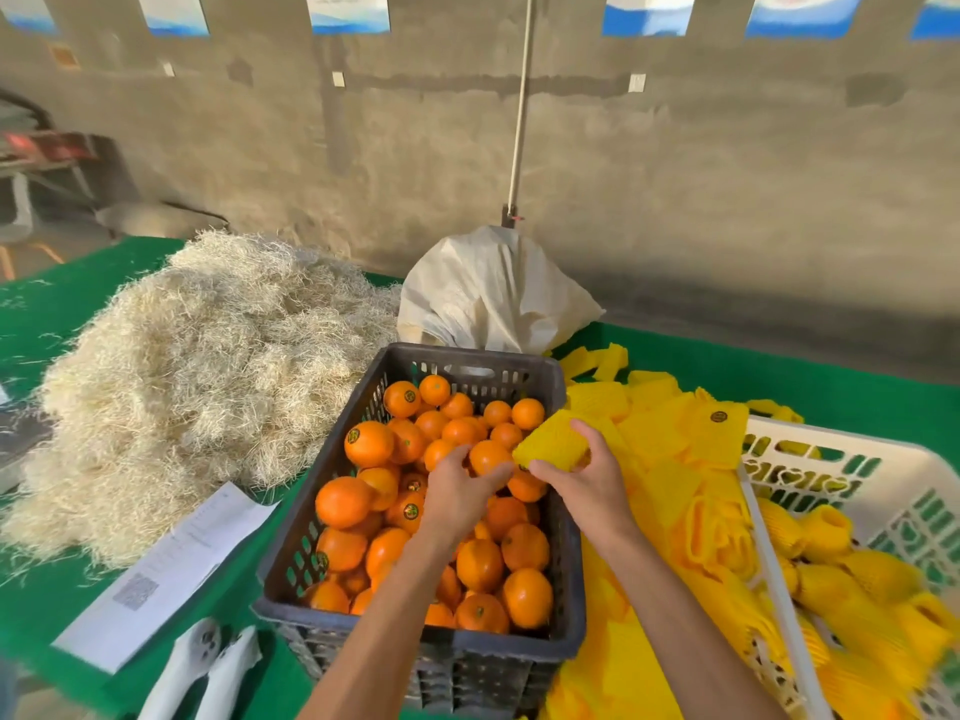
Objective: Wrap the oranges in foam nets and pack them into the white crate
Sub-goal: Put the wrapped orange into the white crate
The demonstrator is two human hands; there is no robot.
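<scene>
Oranges (pixel 415 517): bulk still bare, heaped in dark crate (pixel 563 605) at centre of green table (pixel 831 376). Heap near rim level; many carry small round stickers.

Left hand (pixel 457 491) over the heap, fingers curled round one orange (pixel 488 456), lifted slightly clear of its neighbours. Whether fully free of the heap: cannot tell.

Right hand (pixel 587 485) just beside it, thumb and fingers pinching one yellow foam net (pixel 553 441). Net mouth faces the held orange, nearly touching. Net not yet over fruit.

Loose foam nets (pixel 670 444) piled on table right of dark crate, supply plentiful.

White crate (pixel 883 459) at far right, partly out of view. Holds yellow netted pieces (pixel 831 532), bulged as if filled; taken as wrapped oranges already packed. Count not readable; at least several, layer uneven, room apparently left.

Judged progress: early to middle. Some packed, far more unwrapped. Current step: sleeving one orange. Left: slide net over fruit, carry across to white crate, repeat for the heap.

Also present: straw-like fibre pile (pixel 197 376) at left, white sack (pixel 488 293) behind dark crate, printed sheet (pixel 176 574) near left, white gloves (pixel 208 667) at bottom edge. None in use.
</scene>
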